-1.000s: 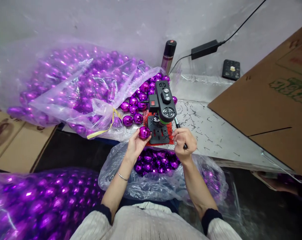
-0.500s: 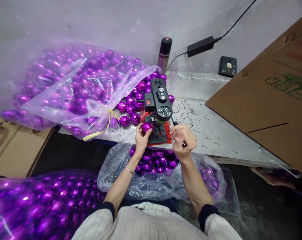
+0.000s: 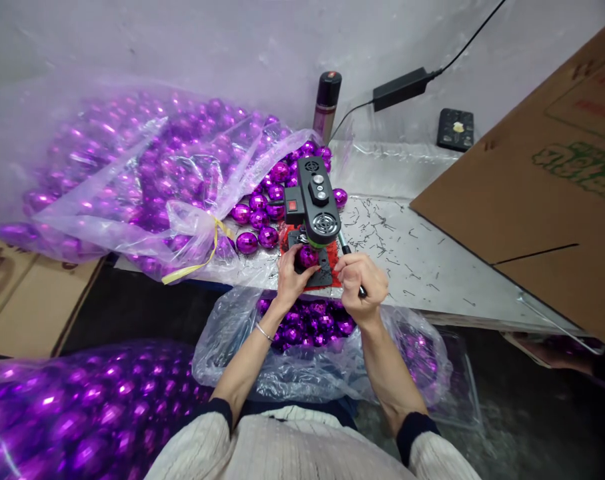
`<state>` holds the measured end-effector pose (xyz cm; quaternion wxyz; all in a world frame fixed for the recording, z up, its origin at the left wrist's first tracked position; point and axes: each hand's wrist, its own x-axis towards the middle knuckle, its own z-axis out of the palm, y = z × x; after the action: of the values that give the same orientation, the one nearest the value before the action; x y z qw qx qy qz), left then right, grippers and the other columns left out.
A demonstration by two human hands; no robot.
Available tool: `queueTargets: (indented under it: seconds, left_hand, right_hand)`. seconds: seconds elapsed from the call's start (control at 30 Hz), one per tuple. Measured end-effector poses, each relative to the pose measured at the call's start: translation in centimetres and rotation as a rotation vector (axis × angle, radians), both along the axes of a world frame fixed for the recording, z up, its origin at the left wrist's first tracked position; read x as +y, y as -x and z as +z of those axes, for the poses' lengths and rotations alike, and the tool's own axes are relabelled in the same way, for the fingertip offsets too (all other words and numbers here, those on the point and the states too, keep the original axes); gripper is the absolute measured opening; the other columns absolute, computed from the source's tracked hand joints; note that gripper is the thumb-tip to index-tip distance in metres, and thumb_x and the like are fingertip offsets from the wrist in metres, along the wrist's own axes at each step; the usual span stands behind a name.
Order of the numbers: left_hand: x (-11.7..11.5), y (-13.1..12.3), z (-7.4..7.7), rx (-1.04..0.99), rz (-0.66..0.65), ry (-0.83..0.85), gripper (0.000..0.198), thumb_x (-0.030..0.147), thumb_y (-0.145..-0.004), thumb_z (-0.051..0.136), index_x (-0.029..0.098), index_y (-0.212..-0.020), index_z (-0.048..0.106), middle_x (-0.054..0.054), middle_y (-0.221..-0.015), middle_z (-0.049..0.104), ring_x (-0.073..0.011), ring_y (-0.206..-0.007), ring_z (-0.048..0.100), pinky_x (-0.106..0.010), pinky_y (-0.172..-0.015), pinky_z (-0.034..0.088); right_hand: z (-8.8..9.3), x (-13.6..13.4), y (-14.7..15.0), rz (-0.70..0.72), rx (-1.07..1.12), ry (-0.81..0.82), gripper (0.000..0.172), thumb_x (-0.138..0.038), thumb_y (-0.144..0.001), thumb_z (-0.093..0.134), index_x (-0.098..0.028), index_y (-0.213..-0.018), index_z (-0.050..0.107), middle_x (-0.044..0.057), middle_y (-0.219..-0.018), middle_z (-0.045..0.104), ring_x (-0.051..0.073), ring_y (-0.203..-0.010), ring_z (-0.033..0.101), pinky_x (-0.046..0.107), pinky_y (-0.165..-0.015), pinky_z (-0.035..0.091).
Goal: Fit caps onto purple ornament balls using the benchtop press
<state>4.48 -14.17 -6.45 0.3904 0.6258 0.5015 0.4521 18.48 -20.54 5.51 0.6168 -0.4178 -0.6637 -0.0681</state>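
Note:
A shiny purple faceted ball (image 3: 308,256) is gripped between the thumb and fingers of my left hand (image 3: 293,275), under the front end of a black bench machine (image 3: 320,203). My right hand (image 3: 363,283) is wrapped round the black-gripped lever (image 3: 346,248) on the machine's right side. The machine's dark base plate (image 3: 321,277) rests on a red mat (image 3: 336,275). Just left of the machine lie several loose purple balls (image 3: 247,243).
A clear bag (image 3: 212,193) of purple balls covers the table's left. Below the edge hangs an open plastic-lined container (image 3: 222,353) with more balls. Small dark pins (image 3: 377,230) litter the right side. A spray can (image 3: 327,107), power adapter (image 3: 402,89) and cardboard box (image 3: 532,187) stand around.
My left hand has moved right, carrying the purple ball from beside the machine to under its head. My right hand stays on the lever, slightly lower in its grip position.

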Motion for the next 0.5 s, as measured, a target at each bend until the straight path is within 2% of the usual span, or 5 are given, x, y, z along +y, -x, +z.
queueTargets:
  seconds: [0.23, 0.5]
  left_hand:
    - [0.56, -0.16, 0.23, -0.024, -0.125, -0.023, 0.065, 0.047, -0.072, 0.096, 0.026, -0.129, 0.072, -0.014, -0.136, 0.073, -0.0364, -0.134, 0.064, -0.053, -0.121, 0.044]
    - [0.24, -0.23, 0.2, -0.041, -0.105, -0.037, 0.055, 0.043, -0.075, 0.094, 0.028, -0.124, 0.075, -0.011, -0.129, 0.077, -0.0349, -0.125, 0.069, -0.053, -0.116, 0.049]
  right_hand:
    - [0.08, -0.03, 0.21, -0.019, 0.0, -0.005, 0.028, -0.015, -0.103, 0.049, -0.024, -0.077, 0.056, 0.0, -0.069, 0.066, 0.014, -0.062, 0.064, 0.027, -0.055, 0.048]
    - [-0.85, -0.02, 0.16, -0.008, 0.013, -0.02, 0.03, -0.019, -0.106, 0.047, -0.024, -0.078, 0.055, 0.0, -0.07, 0.065, 0.013, -0.063, 0.064, 0.026, -0.055, 0.046]
